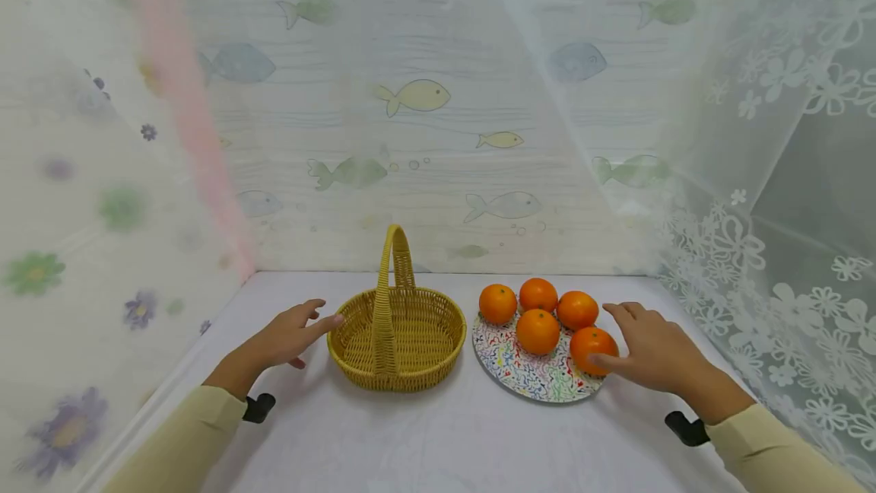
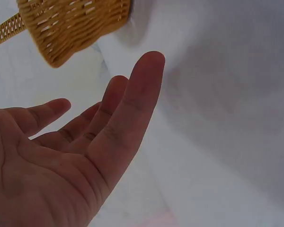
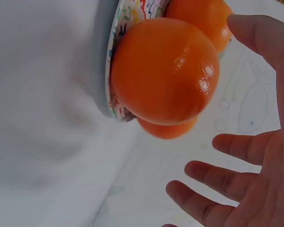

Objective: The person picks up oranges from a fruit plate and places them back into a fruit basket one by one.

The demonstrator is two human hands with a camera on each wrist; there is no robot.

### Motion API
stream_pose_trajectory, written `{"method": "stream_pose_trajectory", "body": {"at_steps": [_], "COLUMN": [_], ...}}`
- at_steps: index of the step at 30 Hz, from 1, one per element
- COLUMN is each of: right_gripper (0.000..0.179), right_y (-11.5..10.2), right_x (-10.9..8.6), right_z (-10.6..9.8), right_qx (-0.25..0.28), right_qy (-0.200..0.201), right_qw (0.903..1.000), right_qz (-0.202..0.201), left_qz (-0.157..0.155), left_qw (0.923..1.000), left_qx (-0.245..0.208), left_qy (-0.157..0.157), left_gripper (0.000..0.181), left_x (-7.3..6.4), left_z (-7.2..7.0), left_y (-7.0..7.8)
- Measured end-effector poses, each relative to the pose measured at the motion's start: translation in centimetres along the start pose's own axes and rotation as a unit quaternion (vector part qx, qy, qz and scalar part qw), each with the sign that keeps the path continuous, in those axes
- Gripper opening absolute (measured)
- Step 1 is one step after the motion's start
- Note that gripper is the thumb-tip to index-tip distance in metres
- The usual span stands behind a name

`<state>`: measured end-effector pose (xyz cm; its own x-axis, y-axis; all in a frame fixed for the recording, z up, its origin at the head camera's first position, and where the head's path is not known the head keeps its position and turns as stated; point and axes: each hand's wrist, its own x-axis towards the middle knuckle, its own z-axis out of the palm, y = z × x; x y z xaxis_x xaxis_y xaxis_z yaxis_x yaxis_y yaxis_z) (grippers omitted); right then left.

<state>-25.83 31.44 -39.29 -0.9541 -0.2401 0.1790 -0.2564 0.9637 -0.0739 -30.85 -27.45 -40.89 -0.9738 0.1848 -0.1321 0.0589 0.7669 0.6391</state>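
while the left hand (image 1: 287,335) hangs just left of a yellow wicker basket (image 1: 417,380), fingers relaxed and extended, the right hand (image 1: 653,348), fingers spread, hovers beside the front-right orange (image 1: 591,346), apart from it. five oranges (image 1: 537,332) in all, on a round squiggle-patterned plate (image 1: 509,371) right of the basket; basket and plate on white tabletop (image 1: 438,443).

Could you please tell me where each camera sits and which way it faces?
Head: on the head, facing forward and down at basket, plate and oranges; left hand, right hand and sleeves show.
Left wrist: on that wrist, facing part of the basket; only left hand shows.
Right wrist: on that wrist, facing oranges and plate; only right hand shows.
Head and right wrist share the oranges and plate.
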Motion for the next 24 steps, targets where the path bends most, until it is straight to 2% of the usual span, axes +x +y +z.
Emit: {"method": "stream_pose_trajectory", "body": {"at_steps": [7, 15, 19, 24], "right_gripper": [0.101, 0.101, 0.100, 0.098], "right_y": [-0.4, -0.1, 0.0, 0.2], "right_x": [-0.1, 0.3, 0.4, 0.5], "right_z": [0.5, 1.8, 2.2, 2.5], "right_qx": [0.025, 0.051, 0.060, 0.084], "right_qy": [-0.012, -0.021, -0.020, -0.018], "right_qw": [0.9996, 0.9982, 0.9976, 0.9958], "right_qz": [0.010, 0.025, 0.027, 0.034], "left_qz": [-0.023, -0.044, -0.052, -0.047], "left_qw": [0.9944, 0.9751, 0.9657, 0.9595], "left_qx": [-0.103, -0.217, -0.254, -0.277], "left_qy": [0.003, 0.010, 0.014, 0.016], "left_gripper": [0.089, 0.085, 0.079, 0.070], "left_x": [0.3, 0.9, 1.2, 1.3], "left_z": [1.7, 2.4, 2.8, 3.1], "left_y": [-0.6, -1.0, -0.9, -0.9]}}
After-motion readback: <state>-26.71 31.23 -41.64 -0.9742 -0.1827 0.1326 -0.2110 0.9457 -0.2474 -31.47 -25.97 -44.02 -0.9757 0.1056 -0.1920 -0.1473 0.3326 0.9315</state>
